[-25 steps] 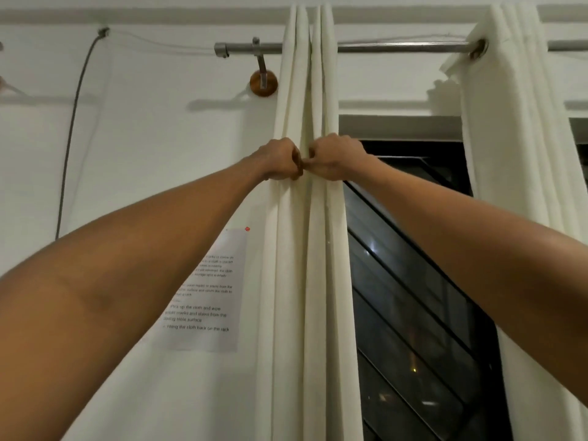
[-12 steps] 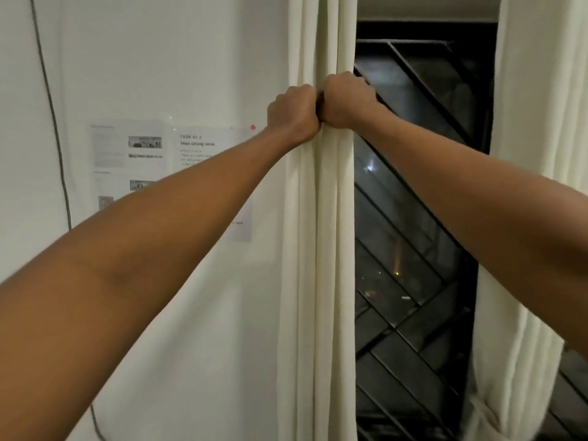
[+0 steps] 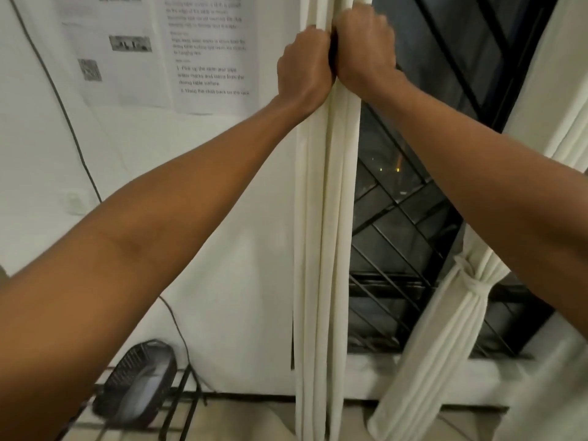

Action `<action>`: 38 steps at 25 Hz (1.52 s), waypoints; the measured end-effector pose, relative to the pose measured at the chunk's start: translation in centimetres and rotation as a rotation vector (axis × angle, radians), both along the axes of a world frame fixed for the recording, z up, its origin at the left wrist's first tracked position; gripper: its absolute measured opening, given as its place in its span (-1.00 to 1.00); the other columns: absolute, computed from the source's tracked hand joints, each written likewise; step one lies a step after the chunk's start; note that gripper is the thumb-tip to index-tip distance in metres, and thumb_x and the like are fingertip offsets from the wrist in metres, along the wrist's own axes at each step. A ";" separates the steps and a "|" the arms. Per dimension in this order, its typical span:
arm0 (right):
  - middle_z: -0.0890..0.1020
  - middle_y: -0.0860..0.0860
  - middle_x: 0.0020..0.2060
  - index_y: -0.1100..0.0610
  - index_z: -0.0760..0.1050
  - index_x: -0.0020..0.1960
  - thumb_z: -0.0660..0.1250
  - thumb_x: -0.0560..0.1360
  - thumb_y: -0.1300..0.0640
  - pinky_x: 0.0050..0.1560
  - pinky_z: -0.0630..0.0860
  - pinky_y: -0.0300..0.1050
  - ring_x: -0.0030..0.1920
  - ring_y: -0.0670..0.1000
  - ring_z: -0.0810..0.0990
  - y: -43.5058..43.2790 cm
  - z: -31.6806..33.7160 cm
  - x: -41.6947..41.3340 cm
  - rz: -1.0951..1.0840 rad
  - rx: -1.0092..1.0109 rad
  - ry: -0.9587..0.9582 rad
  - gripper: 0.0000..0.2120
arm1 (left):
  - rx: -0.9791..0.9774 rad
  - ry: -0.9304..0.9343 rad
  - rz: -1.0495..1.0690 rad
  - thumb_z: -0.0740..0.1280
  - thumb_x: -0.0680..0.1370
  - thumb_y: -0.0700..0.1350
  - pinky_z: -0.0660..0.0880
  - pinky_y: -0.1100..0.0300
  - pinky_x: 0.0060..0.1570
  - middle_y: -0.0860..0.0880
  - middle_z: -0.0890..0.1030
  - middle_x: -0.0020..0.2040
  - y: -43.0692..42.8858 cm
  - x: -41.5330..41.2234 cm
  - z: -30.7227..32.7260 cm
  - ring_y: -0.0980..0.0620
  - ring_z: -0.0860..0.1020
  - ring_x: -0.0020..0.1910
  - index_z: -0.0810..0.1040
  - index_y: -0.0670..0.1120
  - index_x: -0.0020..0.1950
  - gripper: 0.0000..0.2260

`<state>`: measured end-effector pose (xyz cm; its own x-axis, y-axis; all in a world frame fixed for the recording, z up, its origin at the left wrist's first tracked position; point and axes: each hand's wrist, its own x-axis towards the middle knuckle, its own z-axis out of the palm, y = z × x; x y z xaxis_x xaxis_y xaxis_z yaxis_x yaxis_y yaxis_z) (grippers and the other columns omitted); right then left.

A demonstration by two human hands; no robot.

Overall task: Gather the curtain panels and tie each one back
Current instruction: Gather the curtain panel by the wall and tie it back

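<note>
The left curtain panel [image 3: 324,249] is cream cloth bunched into narrow vertical folds, hanging straight down at the window's left edge. My left hand [image 3: 302,70] grips the bundle from the left and my right hand [image 3: 364,49] grips it from the right, knuckles touching, both arms stretched forward. The right curtain panel [image 3: 445,338] hangs at the right side, cinched by a knotted cream tie-back [image 3: 474,286] and slanting down to the left below it.
A dark window with a diagonal metal grille [image 3: 407,218] lies between the panels. Printed sheets [image 3: 178,52] are taped to the white wall at left, with a black cable [image 3: 66,122] beside them. A black wire basket [image 3: 136,386] sits on a low rack at lower left.
Both hands have slid down the gathered left panel, still gripping it together. The view has tilted down: the rod is out of sight and the floor, basket and tied right panel show.
</note>
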<state>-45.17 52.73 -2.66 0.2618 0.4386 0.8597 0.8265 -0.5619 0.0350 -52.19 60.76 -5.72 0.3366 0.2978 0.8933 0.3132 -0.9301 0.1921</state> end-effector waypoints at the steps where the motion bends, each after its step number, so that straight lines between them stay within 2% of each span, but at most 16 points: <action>1: 0.62 0.18 -0.06 0.24 0.57 -0.05 0.16 0.55 0.32 -0.21 0.45 -0.03 -0.11 0.12 0.63 -0.1 -1.3 0.0 0.005 -0.009 0.028 -0.79 | -0.018 -0.002 0.007 0.17 0.64 -0.21 0.24 0.44 -0.38 0.14 0.48 -0.21 -0.1 0.2 -1.5 0.15 0.44 -0.30 0.49 0.00 -0.17 -0.76; 3: 0.58 0.16 -0.02 0.23 0.54 -0.06 0.15 0.56 0.32 -0.20 0.39 -0.07 -0.14 0.09 0.56 -0.3 -3.6 -0.2 0.012 -0.027 0.072 -0.81 | -0.082 -0.015 -0.001 0.14 0.63 -0.21 0.29 0.35 -0.44 0.18 0.40 -0.28 -0.5 0.7 -4.0 0.18 0.39 -0.37 0.43 -0.01 -0.18 -0.77; 5: 0.53 0.12 0.00 0.21 0.49 -0.07 0.14 0.57 0.31 -0.20 0.37 -0.09 -0.18 0.07 0.47 -0.8 -5.8 -0.4 0.026 -0.005 0.121 -0.83 | -0.138 0.005 -0.027 0.11 0.64 -0.20 0.32 0.36 -0.42 0.19 0.35 -0.28 -1.0 0.6 -6.1 0.22 0.37 -0.38 0.43 -0.02 -0.16 -0.78; 8: 0.54 0.12 0.04 0.20 0.50 -0.03 0.16 0.59 0.30 -0.23 0.39 -0.04 -0.18 0.07 0.49 -1.8 -9.8 -0.3 0.032 0.027 0.166 -0.85 | -0.133 0.080 -0.090 0.14 0.65 -0.20 0.27 0.39 -0.29 0.10 0.44 -0.13 -2.3 -0.3 -8.9 0.14 0.41 -0.29 0.55 -0.08 -0.08 -0.77; 10: 0.56 0.11 0.06 0.18 0.51 0.07 0.18 0.60 0.26 -0.22 0.47 0.00 -0.11 0.10 0.57 -2.2 -12.7 -0.2 0.074 0.022 0.228 -0.86 | -0.157 0.092 -0.122 0.14 0.65 -0.21 0.44 0.19 -0.21 -0.01 0.52 -0.09 -2.8 -0.3 -10.0 0.03 0.50 -0.20 0.62 -0.15 -0.01 -0.74; 12: 0.58 0.10 0.04 0.17 0.49 0.16 0.20 0.61 0.22 -0.18 0.56 0.05 -0.06 0.12 0.61 -2.5 -15.2 -0.4 0.124 0.018 0.287 -0.83 | -0.255 0.071 -0.100 0.11 0.64 -0.17 0.54 0.04 -0.14 -0.05 0.58 -0.10 -3.4 -0.3 -10.6 -0.03 0.55 -0.19 0.61 -0.15 -0.05 -0.72; 15: 0.59 0.12 0.00 0.20 0.49 0.13 0.19 0.57 0.28 -0.15 0.59 0.12 -0.05 0.16 0.59 -3.4 -17.5 -0.3 0.153 -0.027 0.320 -0.82 | -0.375 0.008 -0.040 0.10 0.65 -0.02 0.51 0.03 -0.21 0.02 0.55 -0.24 -5.2 -0.4 -10.9 0.05 0.47 -0.32 0.46 -0.09 -0.15 -0.73; 17: 0.58 0.12 -0.02 0.21 0.49 0.13 0.17 0.54 0.32 -0.14 0.57 0.12 -0.05 0.16 0.58 -4.0 -18.8 -0.2 0.178 -0.073 0.318 -0.79 | -0.387 -0.011 -0.031 0.12 0.65 0.17 0.48 0.12 -0.24 0.06 0.58 -0.26 -5.9 -0.3 -11.0 0.08 0.51 -0.32 0.50 -0.05 -0.13 -0.64; 20: 0.55 0.04 -0.12 0.18 0.47 0.13 0.13 0.55 0.26 -0.20 0.50 0.02 -0.14 0.08 0.56 -4.4 -20.5 -0.2 0.279 -0.016 0.466 -0.79 | -0.342 0.126 0.054 0.14 0.58 0.38 0.51 0.17 -0.20 0.06 0.63 -0.20 -7.5 0.3 -11.3 0.06 0.57 -0.28 0.61 -0.02 -0.06 -0.49; 22: 0.55 0.03 -0.12 0.18 0.48 0.11 0.17 0.57 0.20 -0.25 0.52 -0.02 -0.18 0.05 0.56 -4.4 -21.9 -0.5 0.299 0.013 0.582 -0.83 | -0.368 0.197 0.126 0.19 0.58 0.31 0.52 0.13 -0.20 0.02 0.64 -0.18 -7.8 0.9 -12.4 0.00 0.59 -0.24 0.62 -0.04 -0.06 -0.55; 24: 0.55 0.03 -0.11 0.16 0.47 0.06 0.19 0.58 0.18 -0.28 0.57 -0.02 -0.19 0.04 0.58 -4.4 -23.5 -0.4 0.307 0.008 0.658 -0.88 | -0.393 0.241 0.165 0.21 0.61 0.14 0.47 0.11 -0.23 -0.03 0.62 -0.20 -7.8 1.0 -13.8 -0.07 0.61 -0.22 0.57 -0.08 -0.14 -0.66; 26: 0.56 0.03 -0.13 0.13 0.47 0.03 0.18 0.57 0.17 -0.34 0.51 -0.06 -0.22 0.03 0.59 -3.9 -25.0 -0.3 0.302 -0.025 0.639 -0.89 | -0.400 0.244 0.175 0.18 0.64 0.05 0.48 0.09 -0.26 -0.06 0.58 -0.27 -7.4 0.9 -14.8 -0.10 0.61 -0.25 0.52 -0.11 -0.22 -0.66; 28: 0.55 0.02 -0.14 0.12 0.48 0.05 0.17 0.58 0.18 -0.33 0.41 -0.12 -0.24 0.01 0.56 -3.2 -25.8 -0.4 0.261 -0.055 0.591 -0.87 | -0.392 0.239 0.168 0.16 0.66 0.04 0.56 0.06 -0.23 -0.06 0.57 -0.31 -6.9 0.7 -15.3 -0.08 0.60 -0.31 0.54 -0.13 -0.25 -0.62; 30: 0.55 0.03 -0.12 0.13 0.49 0.09 0.20 0.59 0.20 -0.30 0.41 -0.13 -0.25 0.00 0.54 -2.6 -25.8 -0.6 0.218 -0.045 0.571 -0.86 | -0.370 0.261 0.148 0.17 0.67 0.06 0.56 0.09 -0.22 -0.06 0.58 -0.31 -6.2 0.5 -15.4 -0.04 0.56 -0.34 0.55 -0.13 -0.24 -0.61; 35: 0.57 0.03 -0.11 0.11 0.50 0.08 0.19 0.59 0.18 -0.24 0.64 -0.03 -0.24 0.00 0.58 -1.2 -27.2 -1.8 0.137 -0.038 0.614 -0.87 | -0.364 0.317 0.105 0.24 0.65 0.01 0.56 0.11 -0.20 -0.06 0.62 -0.22 -5.0 -0.3 -16.3 -0.07 0.62 -0.26 0.63 -0.12 -0.10 -0.72; 38: 0.59 0.04 -0.11 0.14 0.51 0.08 0.18 0.59 0.22 -0.18 0.66 0.03 -0.22 0.03 0.59 -1.0 -29.2 -3.2 0.083 -0.066 0.643 -0.85 | -0.354 0.362 0.077 0.27 0.64 -0.03 0.60 0.12 -0.17 -0.06 0.64 -0.19 -4.1 -0.4 -18.0 -0.08 0.64 -0.23 0.65 -0.12 -0.06 -0.77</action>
<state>-48.41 51.76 -31.90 0.6781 0.5264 0.5130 0.7346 -0.5088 -0.4490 -52.60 56.66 -23.75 0.5708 0.5971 0.5637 0.4828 -0.7993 0.3578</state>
